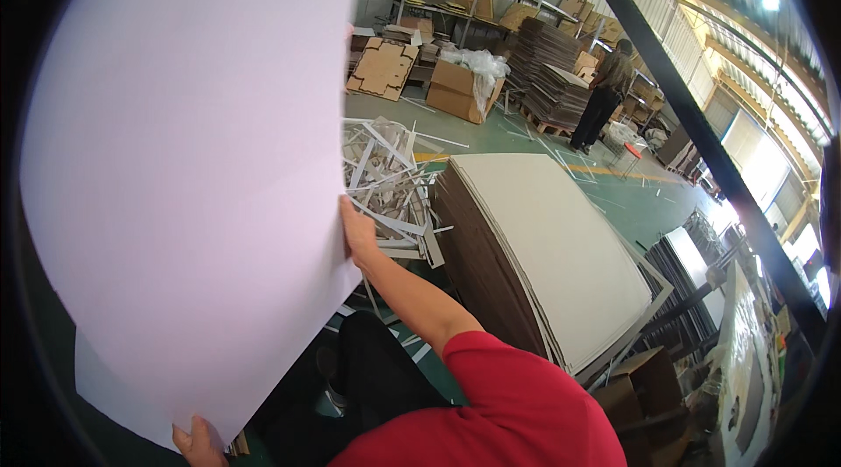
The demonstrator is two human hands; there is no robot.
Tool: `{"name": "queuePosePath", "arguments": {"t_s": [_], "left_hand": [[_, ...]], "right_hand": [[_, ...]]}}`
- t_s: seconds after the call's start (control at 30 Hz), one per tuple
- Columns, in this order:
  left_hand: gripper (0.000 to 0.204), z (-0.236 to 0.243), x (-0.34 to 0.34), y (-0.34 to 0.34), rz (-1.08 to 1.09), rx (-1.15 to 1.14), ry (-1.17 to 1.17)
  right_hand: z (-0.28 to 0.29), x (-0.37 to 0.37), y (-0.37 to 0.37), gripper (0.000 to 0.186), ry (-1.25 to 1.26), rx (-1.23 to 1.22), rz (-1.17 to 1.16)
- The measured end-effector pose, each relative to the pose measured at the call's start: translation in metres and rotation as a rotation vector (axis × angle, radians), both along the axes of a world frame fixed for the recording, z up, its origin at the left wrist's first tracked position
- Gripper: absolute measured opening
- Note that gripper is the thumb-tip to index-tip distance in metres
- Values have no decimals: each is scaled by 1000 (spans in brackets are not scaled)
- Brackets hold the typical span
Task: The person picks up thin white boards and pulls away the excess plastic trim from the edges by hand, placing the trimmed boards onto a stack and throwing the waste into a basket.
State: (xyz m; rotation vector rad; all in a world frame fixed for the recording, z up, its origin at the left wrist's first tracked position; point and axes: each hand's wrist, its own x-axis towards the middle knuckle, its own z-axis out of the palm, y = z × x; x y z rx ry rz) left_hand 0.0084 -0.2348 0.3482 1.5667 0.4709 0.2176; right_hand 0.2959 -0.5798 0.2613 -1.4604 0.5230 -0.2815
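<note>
Remotely, I'm gripping the white sheet, right hand at its side edge, left hand at its bottom, probably steadying a broad (likely floppy) span. Around the right hand, it's filling nine o'clock; tangled offcuts are lying toward one, stacked boards toward three.

White sheet (top beyond view)
</note>
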Motion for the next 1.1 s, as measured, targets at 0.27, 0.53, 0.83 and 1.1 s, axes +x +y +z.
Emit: {"name": "queuePosePath", "arguments": {"t_s": [0.27,0.53,0.83,1.1], "left_hand": [[51,-131,-63,76,352,-163,-82],[49,-200,-91,103,444,-175,86],[41,-278,-160,135,233,287,-59],[37,-219,-120,83,487,-786,-8]], "right_hand": [[57,9,120,42,-247,-441,417],[7,17,178,36,-313,-646,885],[-88,34,241,24,177,-1372,1362],[-162,1,140,42,399,20,813]]}}
